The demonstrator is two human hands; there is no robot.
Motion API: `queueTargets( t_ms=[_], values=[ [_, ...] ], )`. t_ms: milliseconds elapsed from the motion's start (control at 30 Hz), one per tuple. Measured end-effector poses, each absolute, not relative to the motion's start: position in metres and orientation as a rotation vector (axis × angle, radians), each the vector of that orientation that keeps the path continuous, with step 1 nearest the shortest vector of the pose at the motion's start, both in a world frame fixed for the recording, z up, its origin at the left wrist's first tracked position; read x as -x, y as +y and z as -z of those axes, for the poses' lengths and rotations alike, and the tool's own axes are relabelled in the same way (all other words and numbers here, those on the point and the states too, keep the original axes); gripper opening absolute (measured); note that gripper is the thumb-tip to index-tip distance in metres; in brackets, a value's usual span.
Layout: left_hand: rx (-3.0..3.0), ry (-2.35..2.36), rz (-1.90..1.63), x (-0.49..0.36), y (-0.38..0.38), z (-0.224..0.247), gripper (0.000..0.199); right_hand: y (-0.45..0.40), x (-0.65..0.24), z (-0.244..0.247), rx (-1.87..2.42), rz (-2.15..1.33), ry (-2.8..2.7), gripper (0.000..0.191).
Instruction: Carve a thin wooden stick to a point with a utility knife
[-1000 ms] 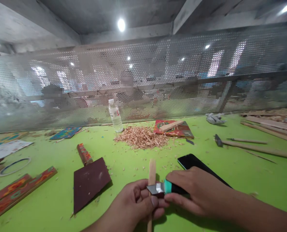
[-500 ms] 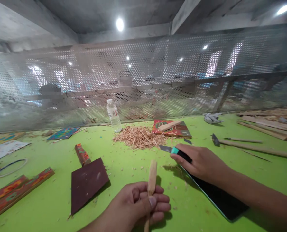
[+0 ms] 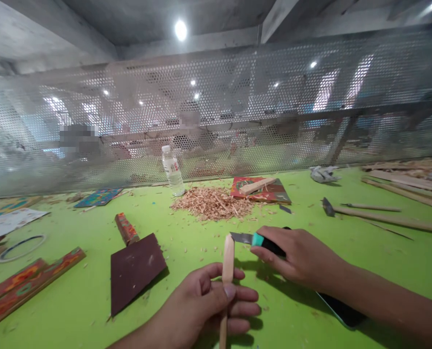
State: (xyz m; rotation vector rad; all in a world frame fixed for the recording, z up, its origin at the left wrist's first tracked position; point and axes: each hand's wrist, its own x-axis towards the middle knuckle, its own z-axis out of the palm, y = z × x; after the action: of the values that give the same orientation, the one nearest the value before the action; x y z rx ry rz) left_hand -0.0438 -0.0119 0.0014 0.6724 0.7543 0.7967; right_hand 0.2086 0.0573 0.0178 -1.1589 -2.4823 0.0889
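My left hand [image 3: 216, 300] holds a carved wooden stick [image 3: 228, 259] upright, its thumb pressing the narrow shaft against the fingers. The stick's wider, pale end points up and away from me. In my right hand [image 3: 292, 254] is a utility knife [image 3: 269, 244] with a black and teal handle. Its blade points left and meets the top of the stick, or lies just beside it; I cannot tell which. Under my right forearm a dark phone-like slab [image 3: 341, 310] lies partly hidden on the green table [image 3: 187, 252].
Wood shavings [image 3: 212, 202] are heaped beyond my hands, between a water bottle [image 3: 173, 172] and a painted board [image 3: 261, 190]. Brown sandpaper [image 3: 138, 271] lies left, a hammer [image 3: 383, 218] right. A perforated metal screen [image 3: 216, 121] closes the table's far side.
My right hand has brought the knife left and down from beside the shavings to the top of the stick. The left hand keeps its hold, and the view has shifted slightly.
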Motion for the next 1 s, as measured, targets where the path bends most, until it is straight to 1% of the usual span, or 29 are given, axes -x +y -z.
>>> queueTargets(
  t_ms=[233,300,433,567,833,1000],
  values=[
    [-0.639,0.759,-0.818,0.042,-0.013,-0.004,0.028,0.05,-0.206,-0.021,1.155,-0.189,-2.501,0.054],
    [-0.658,0.773,-0.815,0.043,-0.014,-0.002,0.028,0.049,-0.205,-0.021,1.14,-0.198,-2.5,0.054],
    [-0.67,0.79,-0.814,0.043,-0.014,0.0,0.037,0.046,-0.203,-0.021,1.128,-0.257,-2.475,0.052],
    [-0.665,0.81,-0.816,0.042,-0.013,-0.004,0.041,0.045,-0.202,-0.02,1.156,-0.327,-2.417,0.052],
    [-0.643,0.781,-0.85,0.04,-0.013,-0.006,0.036,0.045,-0.202,-0.019,1.188,-0.399,-2.368,0.051],
    [-0.671,0.808,-0.858,0.04,-0.012,-0.009,0.025,0.045,-0.204,-0.017,1.185,-0.414,-2.353,0.05]
  ],
)
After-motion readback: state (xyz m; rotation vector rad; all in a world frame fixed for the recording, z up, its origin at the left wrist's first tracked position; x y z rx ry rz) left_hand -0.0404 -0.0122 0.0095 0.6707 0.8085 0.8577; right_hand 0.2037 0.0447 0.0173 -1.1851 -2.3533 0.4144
